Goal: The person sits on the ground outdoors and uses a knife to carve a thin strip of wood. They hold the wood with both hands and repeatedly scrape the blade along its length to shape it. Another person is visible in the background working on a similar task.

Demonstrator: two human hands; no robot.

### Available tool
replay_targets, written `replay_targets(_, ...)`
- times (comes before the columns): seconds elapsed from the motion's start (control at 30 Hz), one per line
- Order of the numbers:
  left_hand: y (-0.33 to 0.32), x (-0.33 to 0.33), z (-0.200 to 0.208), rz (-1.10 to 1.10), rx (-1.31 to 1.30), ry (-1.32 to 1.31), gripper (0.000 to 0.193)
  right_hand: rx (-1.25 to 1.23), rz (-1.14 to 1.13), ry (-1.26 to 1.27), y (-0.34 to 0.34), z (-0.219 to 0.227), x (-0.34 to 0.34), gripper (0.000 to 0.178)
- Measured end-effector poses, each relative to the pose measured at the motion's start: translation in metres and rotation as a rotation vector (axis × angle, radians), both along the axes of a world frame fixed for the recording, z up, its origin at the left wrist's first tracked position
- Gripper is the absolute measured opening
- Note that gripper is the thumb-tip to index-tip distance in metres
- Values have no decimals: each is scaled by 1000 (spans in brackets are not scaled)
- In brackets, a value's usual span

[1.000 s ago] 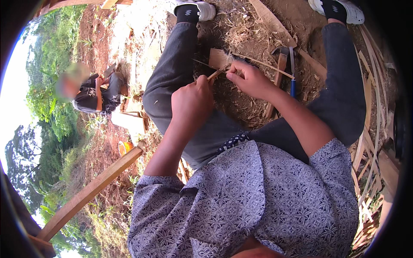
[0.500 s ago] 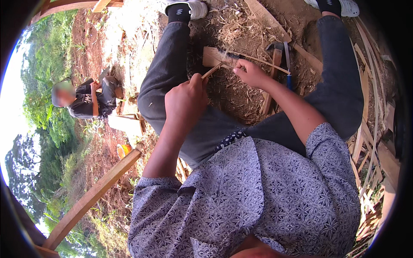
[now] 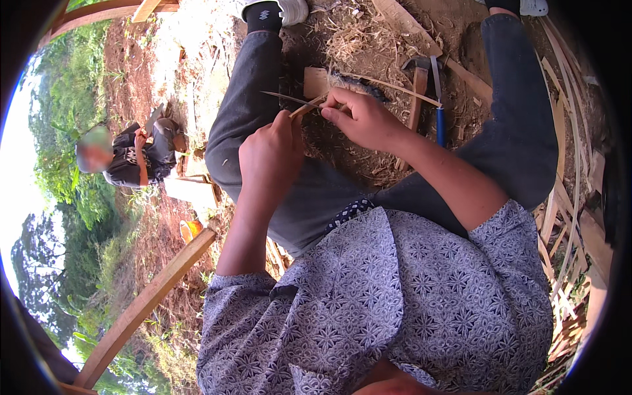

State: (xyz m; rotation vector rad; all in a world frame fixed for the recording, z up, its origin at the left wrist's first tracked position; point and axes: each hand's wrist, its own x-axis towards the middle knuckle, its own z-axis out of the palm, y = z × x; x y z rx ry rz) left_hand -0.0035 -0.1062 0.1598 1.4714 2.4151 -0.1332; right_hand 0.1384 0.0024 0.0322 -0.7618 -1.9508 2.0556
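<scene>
In the head view, reaches forward between two dark-trousered legs (image 3: pixel 247 122), raising the left forearm nearly straight and slanting the right one inward. Wraps the fingers of the left hand (image 3: pixel 271 150) snugly around a slim wooden stick (image 3: pixel 306 108), leaving its tip to jut up and right between the hands. Pinches in the right hand (image 3: pixel 362 120), with thumb against curled fingers, a narrow pointed blade (image 3: pixel 283 97), aiming it left across the stick; cannot tell if touching. Hides the blade's rear end behind the right fingers. Shows just beyond a flat wooden block (image 3: pixel 316 83), then a thin curved strip (image 3: pixel 392 86) crossing a wooden-handled tool (image 3: pixel 419 82) and ending at a blue-handled knife (image 3: pixel 441 125). Farther out, includes pale shavings (image 3: pixel 352 43) and, well apart at left, a seated co-worker (image 3: pixel 141 155).
</scene>
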Motion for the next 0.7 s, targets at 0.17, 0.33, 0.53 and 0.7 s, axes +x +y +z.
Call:
replay_targets(0.17, 8, 5, 2, -16, -28, 9, 25, 46, 120, -411, 29, -98, 10, 23)
replay_targets(0.33, 6, -4, -3, 10, 54, 10, 27, -262, 108, -483, 19, -77, 14, 23)
replay_targets(0.53, 13, -12, -12, -8, 162, -16, 28, 34, 138, -373, 18, -55, 20, 38)
replay_targets(0.7, 9, -9, -15, 2, 160, -30, 27, -44, 47, -119, 3, 4, 15, 31)
